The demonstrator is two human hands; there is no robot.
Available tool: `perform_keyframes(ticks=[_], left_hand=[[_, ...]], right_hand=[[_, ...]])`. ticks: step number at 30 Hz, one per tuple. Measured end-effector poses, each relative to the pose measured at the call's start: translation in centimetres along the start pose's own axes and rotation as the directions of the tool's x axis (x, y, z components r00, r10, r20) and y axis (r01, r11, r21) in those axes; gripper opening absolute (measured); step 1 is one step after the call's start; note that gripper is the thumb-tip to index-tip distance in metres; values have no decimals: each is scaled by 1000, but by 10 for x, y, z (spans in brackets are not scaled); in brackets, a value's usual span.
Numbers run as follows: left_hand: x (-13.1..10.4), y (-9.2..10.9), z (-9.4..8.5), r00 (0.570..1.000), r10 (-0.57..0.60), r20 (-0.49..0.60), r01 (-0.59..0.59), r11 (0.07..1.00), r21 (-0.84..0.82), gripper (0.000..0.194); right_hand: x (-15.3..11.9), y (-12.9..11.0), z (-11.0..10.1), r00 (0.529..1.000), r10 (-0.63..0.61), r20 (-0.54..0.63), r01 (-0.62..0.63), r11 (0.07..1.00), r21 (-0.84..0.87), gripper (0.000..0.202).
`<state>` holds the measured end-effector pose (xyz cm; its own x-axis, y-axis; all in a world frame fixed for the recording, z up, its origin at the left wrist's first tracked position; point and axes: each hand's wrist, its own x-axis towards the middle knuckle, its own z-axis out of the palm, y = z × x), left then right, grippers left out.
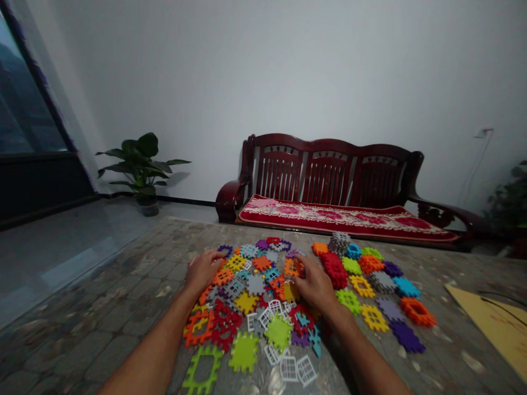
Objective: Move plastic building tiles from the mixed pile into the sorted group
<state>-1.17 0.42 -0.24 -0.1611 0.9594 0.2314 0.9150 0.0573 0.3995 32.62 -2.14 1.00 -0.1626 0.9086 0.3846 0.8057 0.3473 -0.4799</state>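
Many flat, notched plastic pieces lie in a loose pile on the stone-patterned table [123, 307]. My left hand [203, 270] rests at the pile's left edge, fingers apart, beside a yellow window piece [236, 263] and an orange window piece [223, 277]. At the pile's right side, my right hand [313, 281] has its thumb and fingers around the edge of an orange window piece [291, 267]. Nearer to me are a lime square [244, 352], a lime frame [203, 368] and white window pieces [289, 368].
Right of the pile stand sorted groups of pieces, including a red stack [335, 270] and a grey stack [340, 242]. A yellow board [489, 323] lies at the right. Beyond the table are a wooden bench [325, 170] and a potted plant [142, 164].
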Motion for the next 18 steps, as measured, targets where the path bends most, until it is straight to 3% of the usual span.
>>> perform_keyframes(ticks=[6, 12, 14, 18], left_hand=[[1, -3, 0, 1000, -14, -18, 13, 998, -67, 33], [7, -7, 10, 999, 25, -25, -31, 961, -276, 34], [7, -4, 13, 999, 43, -12, -44, 910, -413, 35], [5, 5, 10, 998, 50, 41, -7, 717, -697, 48]], right_hand=[[-14, 10, 11, 997, -2, -83, 1, 1000, -14, 58], [-14, 8, 15, 993, -32, -118, 29, 999, -32, 57], [-13, 8, 16, 992, -36, -124, 33, 999, -23, 58], [-13, 11, 19, 989, -67, -134, 70, 997, 20, 60]])
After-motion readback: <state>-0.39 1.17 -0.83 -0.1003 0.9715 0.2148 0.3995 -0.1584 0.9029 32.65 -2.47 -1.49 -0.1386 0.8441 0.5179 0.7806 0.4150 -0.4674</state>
